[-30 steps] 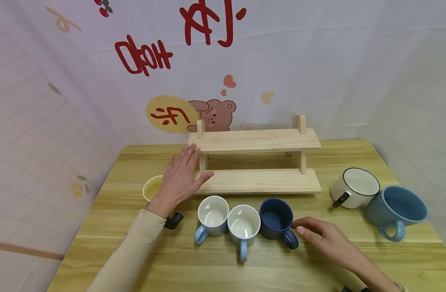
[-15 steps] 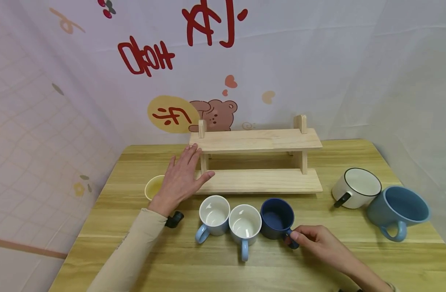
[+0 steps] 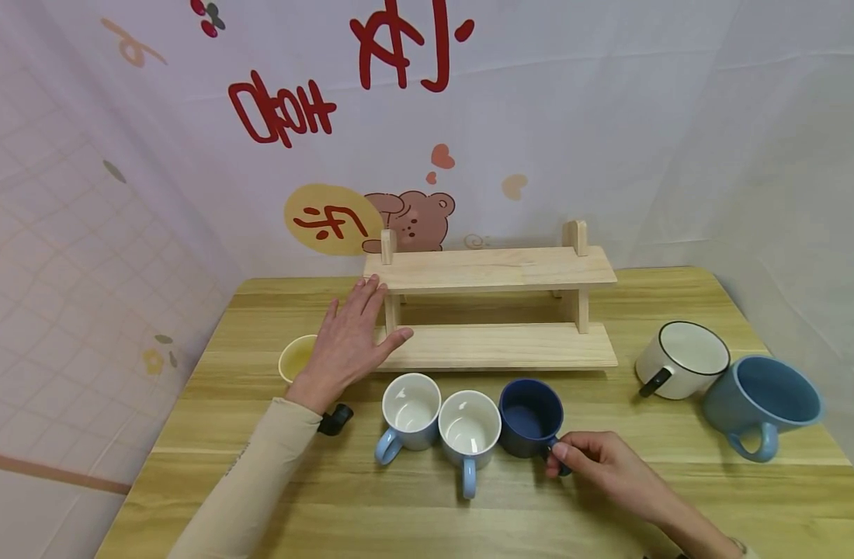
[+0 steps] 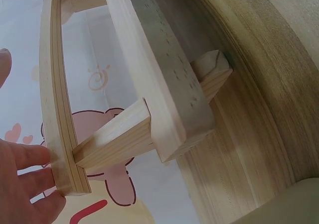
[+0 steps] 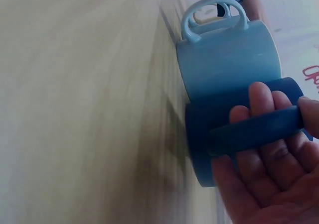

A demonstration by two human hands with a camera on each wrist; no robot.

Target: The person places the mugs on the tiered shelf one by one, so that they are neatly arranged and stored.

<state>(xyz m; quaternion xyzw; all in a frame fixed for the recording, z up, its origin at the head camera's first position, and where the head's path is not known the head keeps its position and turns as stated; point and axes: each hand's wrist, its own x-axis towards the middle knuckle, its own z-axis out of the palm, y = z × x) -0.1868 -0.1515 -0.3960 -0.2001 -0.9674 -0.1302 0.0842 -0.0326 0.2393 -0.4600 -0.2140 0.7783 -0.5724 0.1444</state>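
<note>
Right hand (image 3: 604, 468) is gripping navy mug (image 3: 529, 415) by its handle (image 5: 259, 129); left hand (image 3: 346, 345), fingers extended, is touching shelf (image 3: 493, 268).

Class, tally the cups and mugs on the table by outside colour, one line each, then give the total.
Light blue mugs with white insides: 2
Navy mug: 1
White mug with black rim: 1
Grey-blue mug: 1
Yellow cup, partly hidden by the left hand: 1
Total: 6

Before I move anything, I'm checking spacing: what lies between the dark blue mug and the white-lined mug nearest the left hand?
Another white-lined mug stands there, as the head view shows.
</note>
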